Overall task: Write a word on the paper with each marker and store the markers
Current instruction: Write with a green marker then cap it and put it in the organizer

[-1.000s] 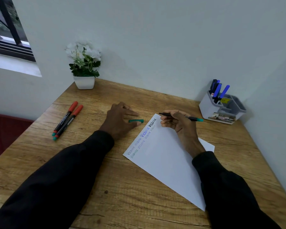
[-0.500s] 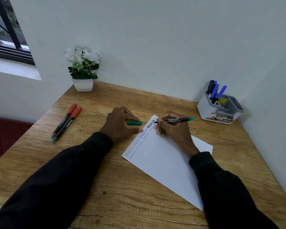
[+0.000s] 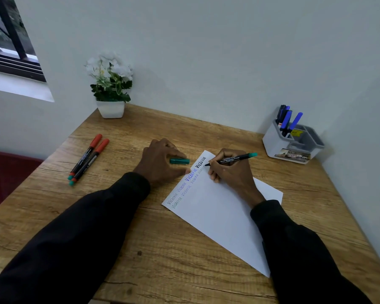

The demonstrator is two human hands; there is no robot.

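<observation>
A white sheet of paper [image 3: 219, 211] lies at an angle on the wooden desk, with several written words along its upper left edge. My right hand [image 3: 230, 172] grips an uncapped green marker [image 3: 235, 159], its tip on the paper near the far corner. My left hand [image 3: 160, 163] rests on the desk beside the paper's edge and pinches the green cap [image 3: 179, 161]. Two red-capped markers [image 3: 88, 157] lie side by side on the left of the desk. A white and grey organiser [image 3: 292, 143] at the back right holds several blue and dark markers [image 3: 286, 119].
A white pot of white flowers [image 3: 111, 88] stands at the desk's [image 3: 151, 249] back left corner. Walls close in behind and to the right. A window is at the upper left. A dark red surface lies below the desk's left edge.
My right hand has swung the marker from hovering above the paper's far corner down so its tip meets the sheet. My left hand with the cap has stayed beside the paper.
</observation>
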